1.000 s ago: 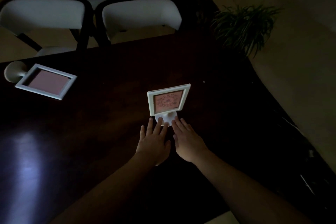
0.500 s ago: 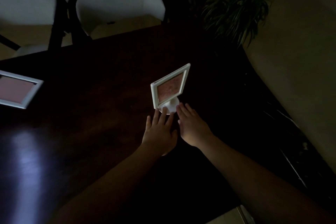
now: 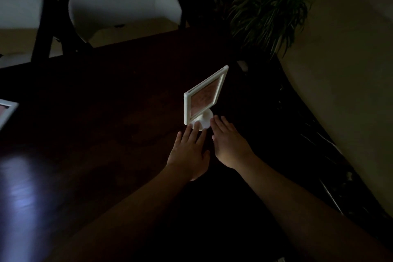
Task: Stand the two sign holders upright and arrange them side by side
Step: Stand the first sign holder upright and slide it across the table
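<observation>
One white sign holder (image 3: 203,97) with a pink card stands upright on its round base on the dark table (image 3: 106,95), its frame turned edge-on toward the right. My left hand (image 3: 188,151) lies flat with its fingertips on the front of that base. My right hand (image 3: 228,142) lies flat beside it, fingertips touching the base's right side. Neither hand grips anything. The second sign holder (image 3: 6,112) lies flat at the far left edge of the view, mostly cut off.
Two white chairs (image 3: 123,8) with black frames stand behind the table's far edge. A potted plant (image 3: 270,13) stands on the floor past the table's right corner. The table's right edge runs diagonally close to my right arm. The room is dim.
The upright holder's frame has rotated from facing me to angled toward the right. My view has shifted right, so the lying holder has slid almost out at the left.
</observation>
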A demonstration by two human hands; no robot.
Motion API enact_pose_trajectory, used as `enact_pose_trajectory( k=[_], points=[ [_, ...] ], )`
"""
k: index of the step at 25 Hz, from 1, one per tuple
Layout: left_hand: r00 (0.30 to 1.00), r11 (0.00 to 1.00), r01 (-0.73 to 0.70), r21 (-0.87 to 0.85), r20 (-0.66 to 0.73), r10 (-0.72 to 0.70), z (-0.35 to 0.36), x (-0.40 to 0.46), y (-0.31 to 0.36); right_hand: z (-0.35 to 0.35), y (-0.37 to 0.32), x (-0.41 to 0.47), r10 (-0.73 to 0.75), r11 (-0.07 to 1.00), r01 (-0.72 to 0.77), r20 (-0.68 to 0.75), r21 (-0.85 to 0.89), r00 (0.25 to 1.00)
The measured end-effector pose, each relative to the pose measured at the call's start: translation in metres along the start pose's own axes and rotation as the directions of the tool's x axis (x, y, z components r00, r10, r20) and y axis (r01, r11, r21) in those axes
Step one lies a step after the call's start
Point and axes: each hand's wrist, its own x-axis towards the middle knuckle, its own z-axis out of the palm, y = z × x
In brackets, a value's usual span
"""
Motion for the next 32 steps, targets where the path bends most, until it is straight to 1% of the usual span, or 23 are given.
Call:
enact_pose_trajectory(
  k=[13,18,23,29,32],
  points=[
    [0.999,0.999,-0.048,-0.005,0.013,0.048,0.002,0.053,0.04,-0.018,0.053,0.013,0.087,0.996,-0.088,0.009,0.01,0.996],
    [0.998,0.998,-0.054,-0.035,0.013,0.055,0.001,0.063,0.048,-0.021,0.064,0.016,0.117,0.993,-0.117,0.023,0.016,0.993],
    [0.998,0.998,-0.068,0.016,-0.009,0.068,-0.002,0.06,0.044,-0.026,0.065,0.015,0.111,0.994,-0.111,0.043,0.001,0.993],
    [0.998,0.999,-0.015,0.033,-0.055,0.017,-0.013,0.049,0.03,-0.033,0.056,0.007,0.069,0.997,-0.07,-0.03,-0.016,0.997],
    [0.997,1.0,0.013,0.013,-0.076,-0.012,-0.023,0.036,0.017,-0.038,0.044,0.002,0.029,0.999,-0.032,-0.129,-0.021,0.991]
  ],
)
